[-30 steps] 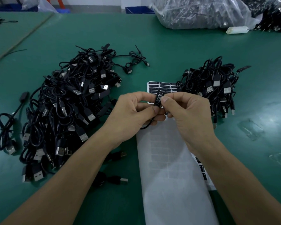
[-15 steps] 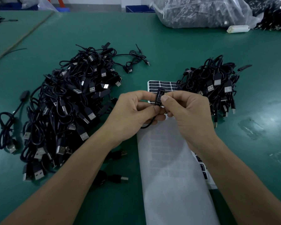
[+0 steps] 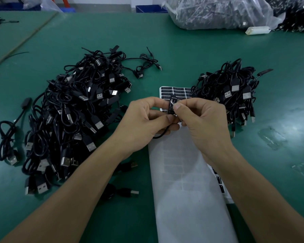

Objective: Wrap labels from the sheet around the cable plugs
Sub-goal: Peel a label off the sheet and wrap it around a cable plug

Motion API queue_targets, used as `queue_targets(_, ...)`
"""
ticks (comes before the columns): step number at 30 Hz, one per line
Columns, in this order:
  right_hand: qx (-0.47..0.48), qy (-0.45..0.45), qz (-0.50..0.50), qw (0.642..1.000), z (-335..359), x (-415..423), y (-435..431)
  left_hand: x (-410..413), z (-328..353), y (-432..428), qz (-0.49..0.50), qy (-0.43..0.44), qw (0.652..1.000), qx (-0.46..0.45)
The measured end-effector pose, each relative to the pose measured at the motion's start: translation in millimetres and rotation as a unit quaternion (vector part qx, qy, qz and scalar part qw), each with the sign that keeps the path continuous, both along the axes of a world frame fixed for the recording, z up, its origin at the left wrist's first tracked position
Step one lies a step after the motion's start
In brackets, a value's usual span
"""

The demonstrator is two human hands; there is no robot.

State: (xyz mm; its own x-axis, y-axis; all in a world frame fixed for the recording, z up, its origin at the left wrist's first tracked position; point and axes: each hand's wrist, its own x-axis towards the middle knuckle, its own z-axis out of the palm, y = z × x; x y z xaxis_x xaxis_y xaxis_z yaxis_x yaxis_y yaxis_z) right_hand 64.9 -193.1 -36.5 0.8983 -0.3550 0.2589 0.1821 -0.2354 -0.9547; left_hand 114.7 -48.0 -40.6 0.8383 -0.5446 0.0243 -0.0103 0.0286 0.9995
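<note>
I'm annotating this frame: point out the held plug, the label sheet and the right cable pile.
Plug (image 3: 171, 106): head view, its labelled face.
Label sheet (image 3: 175, 91): head view, far black labels.
Right cable pile (image 3: 232, 95): head view, its middle.

table dark green | cable piles black, silver plug tips | label sheet white, black labels at top | plug black, white print
</note>
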Motion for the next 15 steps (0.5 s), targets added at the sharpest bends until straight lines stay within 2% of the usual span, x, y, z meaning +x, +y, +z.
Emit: queue_targets(15,0.012,0.003,-0.022,1.0,0.6,-2.1,1.9,-0.2,-1.0,-0.4,0.018,-0.017,1.0,0.012)
